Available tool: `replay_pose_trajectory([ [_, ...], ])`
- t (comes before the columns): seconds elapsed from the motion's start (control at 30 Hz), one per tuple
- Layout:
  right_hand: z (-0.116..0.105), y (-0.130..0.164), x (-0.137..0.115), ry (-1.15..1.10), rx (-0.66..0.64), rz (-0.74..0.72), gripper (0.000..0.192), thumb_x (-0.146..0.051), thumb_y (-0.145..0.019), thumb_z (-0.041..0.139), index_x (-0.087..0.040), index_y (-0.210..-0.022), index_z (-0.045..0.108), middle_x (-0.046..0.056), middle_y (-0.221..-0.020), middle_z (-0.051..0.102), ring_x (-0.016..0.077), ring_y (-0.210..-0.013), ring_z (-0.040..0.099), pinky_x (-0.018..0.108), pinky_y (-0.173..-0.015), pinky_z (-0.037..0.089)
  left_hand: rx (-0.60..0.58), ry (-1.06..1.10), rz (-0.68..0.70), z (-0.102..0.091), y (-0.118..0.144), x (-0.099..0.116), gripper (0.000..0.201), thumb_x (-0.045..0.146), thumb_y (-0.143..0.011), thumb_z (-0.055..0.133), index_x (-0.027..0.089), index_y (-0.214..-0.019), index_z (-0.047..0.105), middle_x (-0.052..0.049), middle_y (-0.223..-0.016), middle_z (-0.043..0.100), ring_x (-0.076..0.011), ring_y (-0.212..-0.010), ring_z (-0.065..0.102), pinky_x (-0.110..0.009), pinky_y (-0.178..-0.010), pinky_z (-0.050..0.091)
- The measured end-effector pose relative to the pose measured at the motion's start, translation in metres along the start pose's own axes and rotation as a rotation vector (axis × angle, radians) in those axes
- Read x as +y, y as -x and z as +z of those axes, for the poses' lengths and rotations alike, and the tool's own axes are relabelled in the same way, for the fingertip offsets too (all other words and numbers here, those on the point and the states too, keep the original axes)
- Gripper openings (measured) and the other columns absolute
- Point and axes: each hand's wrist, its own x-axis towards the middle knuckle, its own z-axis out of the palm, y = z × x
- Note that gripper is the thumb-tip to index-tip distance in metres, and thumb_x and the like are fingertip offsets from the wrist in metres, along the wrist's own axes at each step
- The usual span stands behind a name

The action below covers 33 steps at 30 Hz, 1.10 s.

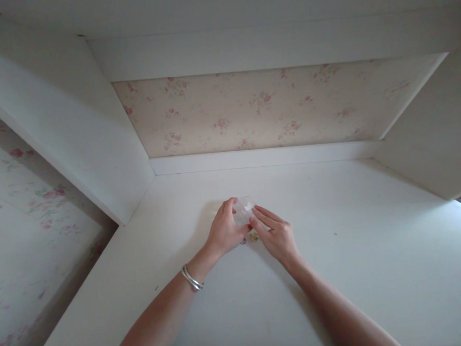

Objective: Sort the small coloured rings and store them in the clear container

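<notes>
Our left hand (225, 228) and right hand (276, 234) together grip one clear plastic bag (243, 210); two small rings (253, 237) lie on the counter (366, 247); no writing is legible.

Small clear object (244, 210) between left hand (225, 230) and right hand (276, 236): too small and pale to identify, near side hidden by fingers. Two tiny round items (253, 237) below: indistinct. Forearms cut off at near edge.

I see a smooth, matt white-painted worktop (344, 271). The small piece (243, 210) at my fingers looks like clear, glossy plastic. A shiny metal bangle (192, 278) rings my left wrist. On the far wall, matt floral wallpaper (273, 107) looks like paper.
</notes>
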Motion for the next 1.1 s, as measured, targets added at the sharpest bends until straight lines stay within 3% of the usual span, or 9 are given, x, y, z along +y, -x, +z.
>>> replay_pose_trajectory([
  [0.23, -0.002, -0.002, 0.000, -0.026, 0.093, -0.061, 0.027, -0.038, -0.081, 0.058, -0.023, -0.099, 0.071, 0.004, -0.112, 0.065, 0.0204, -0.097, 0.064, 0.032, -0.086, 0.054, 0.033, -0.024, 0.051, 0.001, -0.001, 0.006, 0.066, 0.034, -0.067, 0.070, 0.017, -0.122, 0.038, -0.008, -0.114, 0.053, -0.0204, -0.094, 0.054, -0.035, -0.084, 0.046],
  [0.43, -0.002, -0.004, 0.000, -0.002, 0.141, -0.093, 0.027, -0.038, -0.079, 0.060, -0.023, -0.099, 0.071, 0.005, -0.112, 0.065, 0.0205, -0.099, 0.063, 0.033, -0.090, 0.051, 0.062, -0.058, 0.043, 0.003, 0.000, 0.011, 0.063, 0.032, -0.068, 0.069, 0.018, -0.121, 0.039, -0.008, -0.114, 0.053, -0.0217, -0.098, 0.054, -0.035, -0.084, 0.046],
  [0.67, -0.018, -0.017, 0.015, -0.079, 0.243, 0.178, 0.036, -0.046, -0.079, 0.056, -0.020, -0.099, 0.070, 0.007, -0.108, 0.067, 0.0218, -0.101, 0.062, 0.037, -0.092, 0.048, 0.040, 0.012, -0.092, 0.004, -0.001, -0.011, 0.073, 0.036, -0.064, 0.074, 0.020, -0.125, 0.037, -0.008, -0.113, 0.054, -0.0190, -0.094, 0.056, -0.033, -0.084, 0.046],
  [0.8, -0.029, -0.031, 0.037, -0.253, 0.316, 0.407, 0.043, -0.052, -0.080, 0.049, -0.018, -0.099, 0.067, 0.007, -0.098, 0.069, 0.0186, -0.080, 0.067, 0.032, -0.075, 0.054, 0.009, 0.039, -0.090, 0.001, -0.007, -0.029, 0.071, 0.037, -0.067, 0.072, 0.020, -0.127, 0.038, -0.009, -0.119, 0.053, -0.0200, -0.100, 0.054, -0.034, -0.088, 0.044],
  [0.9, -0.042, -0.039, 0.056, -0.348, 0.394, 0.495, 0.042, -0.052, -0.081, 0.044, -0.017, -0.096, 0.060, 0.007, -0.099, 0.067, 0.0138, -0.062, 0.066, 0.027, -0.060, 0.054, 0.001, -0.008, -0.056, 0.002, -0.010, -0.039, 0.071, 0.035, -0.067, 0.072, 0.019, -0.127, 0.039, -0.010, -0.121, 0.052, -0.0214, -0.102, 0.053, -0.037, -0.093, 0.041],
  [0.97, -0.054, -0.042, 0.068, -0.265, 0.414, 0.535, 0.040, -0.051, -0.081, 0.041, -0.016, -0.094, 0.058, 0.007, -0.091, 0.067, 0.0126, -0.055, 0.064, 0.025, -0.054, 0.051, -0.011, -0.027, -0.051, 0.003, -0.010, -0.045, 0.073, 0.036, -0.067, 0.072, 0.018, -0.129, 0.039, -0.011, -0.121, 0.051, -0.0219, -0.103, 0.052, -0.038, -0.094, 0.040],
  [1.1, -0.078, -0.043, 0.085, 0.161, 0.330, 0.569, 0.043, -0.049, -0.082, 0.036, -0.015, -0.083, 0.062, 0.005, -0.064, 0.065, 0.0156, -0.051, 0.060, 0.026, -0.054, 0.043, -0.059, -0.059, -0.072, 0.006, -0.011, -0.054, 0.073, 0.038, -0.066, 0.072, 0.017, -0.129, 0.041, -0.012, -0.119, 0.053, -0.0235, -0.107, 0.051, -0.038, -0.095, 0.040],
])
